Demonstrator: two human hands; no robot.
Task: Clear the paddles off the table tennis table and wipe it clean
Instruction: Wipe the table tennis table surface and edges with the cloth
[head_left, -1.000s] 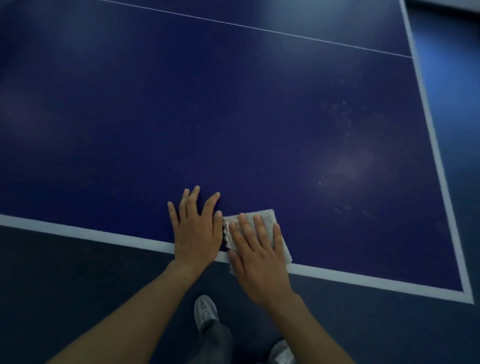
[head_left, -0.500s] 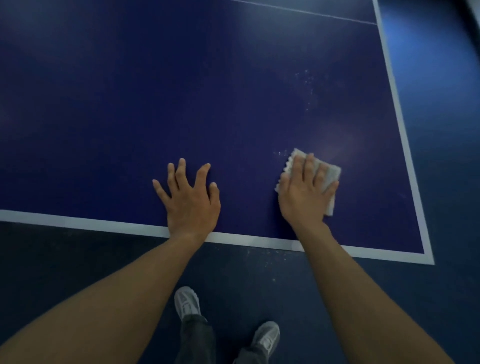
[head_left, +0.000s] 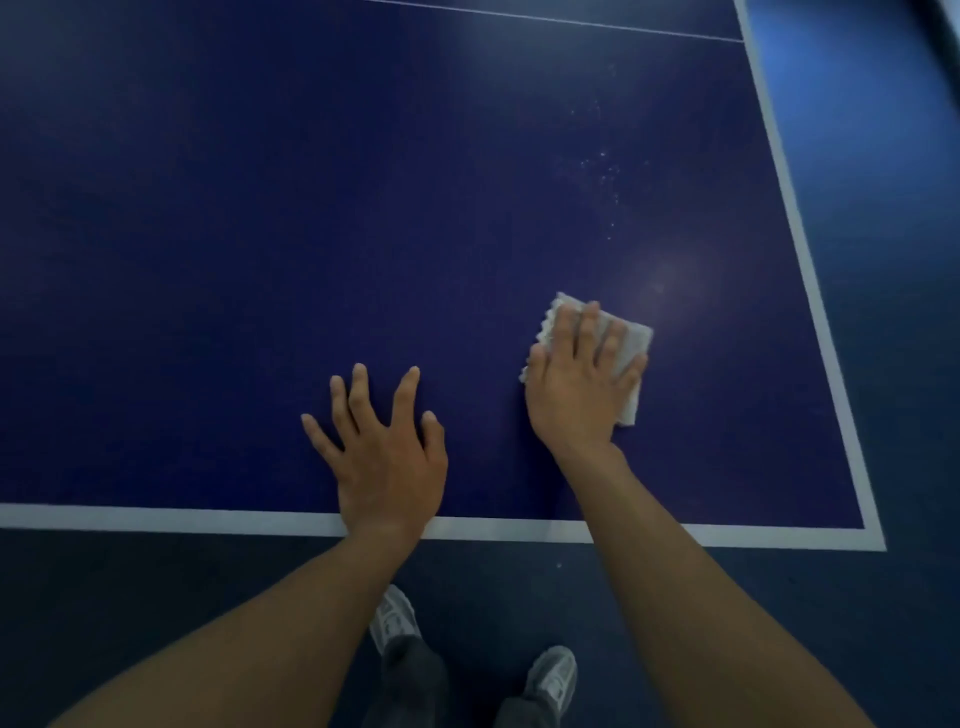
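Pressing flat on a folded white cloth, the right hand lies with fingers spread over it, palm down, pinning it to the dark blue desk rather than closing around it; much of the cloth is hidden under the palm, with only its far corner, scalloped left edge and right side showing. The cloth sits in the near right part of the surface, inside the white border lines. The left hand rests open and empty on the desk just left of it, fingers splayed, wrist over the near white line. Faint pale specks dot the surface farther off. No writing or brand can be read anywhere. Below the desk edge, two grey shoes and dark trouser legs are dim and partly cut off by the forearms and the picture's lower edge. No paddles appear in the head view.
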